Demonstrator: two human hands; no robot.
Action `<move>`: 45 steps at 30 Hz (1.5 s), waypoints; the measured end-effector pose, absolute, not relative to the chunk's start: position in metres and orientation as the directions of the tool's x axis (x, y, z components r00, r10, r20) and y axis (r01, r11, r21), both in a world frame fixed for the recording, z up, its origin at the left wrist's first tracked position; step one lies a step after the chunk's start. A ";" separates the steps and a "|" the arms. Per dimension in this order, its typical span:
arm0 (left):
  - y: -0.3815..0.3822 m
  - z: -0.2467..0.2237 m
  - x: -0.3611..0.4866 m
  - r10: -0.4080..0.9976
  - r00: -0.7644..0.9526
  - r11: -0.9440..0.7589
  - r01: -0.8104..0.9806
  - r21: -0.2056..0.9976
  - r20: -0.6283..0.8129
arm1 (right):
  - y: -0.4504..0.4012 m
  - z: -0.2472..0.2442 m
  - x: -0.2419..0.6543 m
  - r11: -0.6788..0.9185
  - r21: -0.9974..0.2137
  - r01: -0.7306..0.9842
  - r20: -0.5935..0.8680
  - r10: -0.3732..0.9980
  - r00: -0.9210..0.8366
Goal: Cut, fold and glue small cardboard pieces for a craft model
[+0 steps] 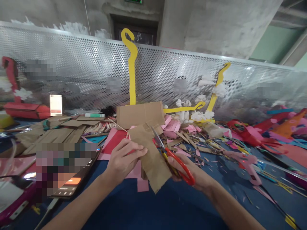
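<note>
Over the near middle of the desk [187,206], head view: brown cardboard piece [155,161] held up at a slant, between the two hands, pink paper [143,185] under it. Left hand [124,156] clamped on its left edge, fingertips on the upper face. Right hand [177,164] closed round red-handled scissors [183,171], blades angled up and away across the right edge of the cardboard; whether they have bitten into it, cannot tell. Something yellow sits beneath the scissors, too hidden to name.

Behind: cardboard box [141,115], tall yellow hook-shaped strip [132,73] upright just beyond it. Scraps [203,150] spread to the right, pink glue gun [249,164] past them, small red light showing. Phone [72,181] on the left.

Risks, as judged: left fingertips lie near the blades, so a slip or a turned cardboard could mean a nick; one-sided grip might let the free lower end swing, bending the cardboard or spoiling a line; glue gun, if hot, could burn a straying right forearm
</note>
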State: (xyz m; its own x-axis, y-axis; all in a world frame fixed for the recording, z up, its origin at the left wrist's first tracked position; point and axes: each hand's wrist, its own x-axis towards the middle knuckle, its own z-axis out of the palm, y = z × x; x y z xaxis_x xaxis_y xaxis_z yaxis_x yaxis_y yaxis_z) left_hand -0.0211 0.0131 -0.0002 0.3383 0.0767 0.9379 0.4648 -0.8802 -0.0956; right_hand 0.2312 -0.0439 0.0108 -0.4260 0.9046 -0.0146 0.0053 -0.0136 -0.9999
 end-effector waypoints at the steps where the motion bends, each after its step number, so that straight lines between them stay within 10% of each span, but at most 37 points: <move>1: 0.013 0.000 -0.021 0.071 0.333 -0.881 0.463 -0.097 0.940 | -0.043 0.011 0.232 0.002 -1.000 0.017 -0.006 0.902 -0.433; 31: 0.016 0.006 -0.027 0.095 0.294 -0.919 0.394 -0.030 0.951 | -0.039 0.008 0.233 0.071 -0.997 0.024 0.054 0.901 -0.429; 45: 0.038 0.001 -0.049 0.474 0.056 -0.784 0.481 0.392 0.879 | -0.035 0.004 0.236 0.066 -0.998 -0.004 0.065 0.962 -0.265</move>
State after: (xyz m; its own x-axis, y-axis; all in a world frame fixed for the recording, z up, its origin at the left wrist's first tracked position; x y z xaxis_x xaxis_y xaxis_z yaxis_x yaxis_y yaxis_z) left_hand -0.0489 0.0384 0.0010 0.0559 0.4742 0.8787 0.4812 -0.7839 0.3924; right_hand 0.2356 -0.0354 0.0041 -0.2654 0.9620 0.0645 -0.0044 0.0657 -0.9978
